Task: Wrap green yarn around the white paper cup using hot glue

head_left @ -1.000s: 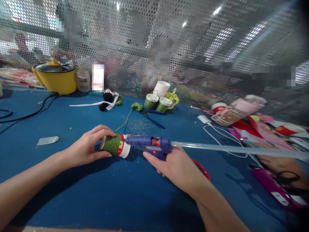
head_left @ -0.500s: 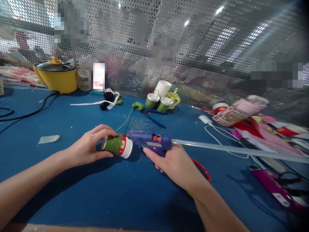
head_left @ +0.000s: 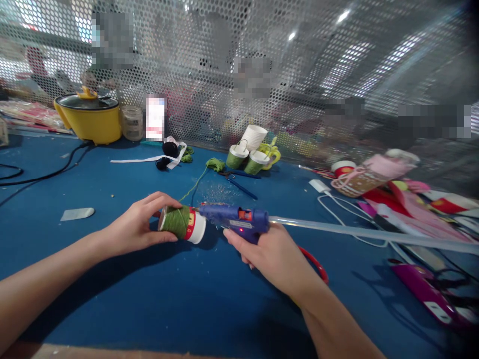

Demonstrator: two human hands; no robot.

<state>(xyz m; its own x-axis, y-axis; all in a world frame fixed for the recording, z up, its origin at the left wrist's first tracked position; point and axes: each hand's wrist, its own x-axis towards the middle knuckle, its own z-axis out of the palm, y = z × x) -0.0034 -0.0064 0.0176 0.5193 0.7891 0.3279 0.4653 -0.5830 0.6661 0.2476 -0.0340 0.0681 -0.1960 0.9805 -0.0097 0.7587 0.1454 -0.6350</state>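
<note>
Hands (head_left: 132,225) grip cup (head_left: 190,227), glue gun (head_left: 235,219); nozzle (head_left: 196,210) contact unclear.

No legible txt, blue glue gun (head_left: 232,215) w/ blurry label (head_left: 240,225), cup (head_left: 181,224) w/ red band (head_left: 190,227), marks too sm. to read

Glue stick (head_left: 337,228) cut off at right edge

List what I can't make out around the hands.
Head view:
Trigger of hot glue gun: hidden by right hand.
Far end of glue stick: cut off by right edge.
Whether nozzle touches yarn-wrapped paper cup: too small.
Rest of red handle: behind right forearm.
</note>
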